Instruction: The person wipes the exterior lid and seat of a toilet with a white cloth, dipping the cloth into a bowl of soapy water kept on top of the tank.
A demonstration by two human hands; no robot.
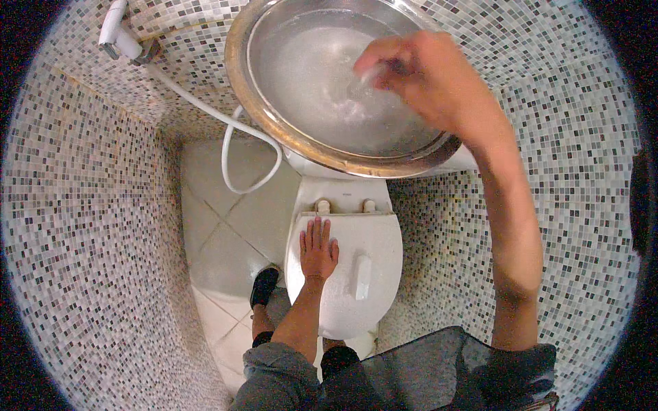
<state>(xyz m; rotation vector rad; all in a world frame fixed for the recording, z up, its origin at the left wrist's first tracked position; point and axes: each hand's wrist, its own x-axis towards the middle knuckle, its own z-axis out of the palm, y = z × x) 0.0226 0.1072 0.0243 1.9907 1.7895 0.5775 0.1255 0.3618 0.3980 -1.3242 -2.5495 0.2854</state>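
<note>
My left hand (318, 254) lies flat, fingers spread, on the closed white toilet lid (378, 308), left of a white block-shaped piece (363, 277) on that lid. Raised over the right part of a large round metal basin (308, 141), my right hand (406, 72) is blurred, its fingers curled. Whether it holds something cannot be told; a dark spot and a shiny blur show between the fingers. The basin has a worn, brownish rim and appears to contain water with a disturbed, shining surface. It sits above the back of the toilet.
A white bidet sprayer (121, 36) hangs in a wall holder at the upper left. Its white hose (226, 154) loops down beside the basin. Mosaic-tiled walls (92, 205) stand close on both sides. Grey floor tiles (221, 231) and a black shoe (266, 285) are left of the toilet.
</note>
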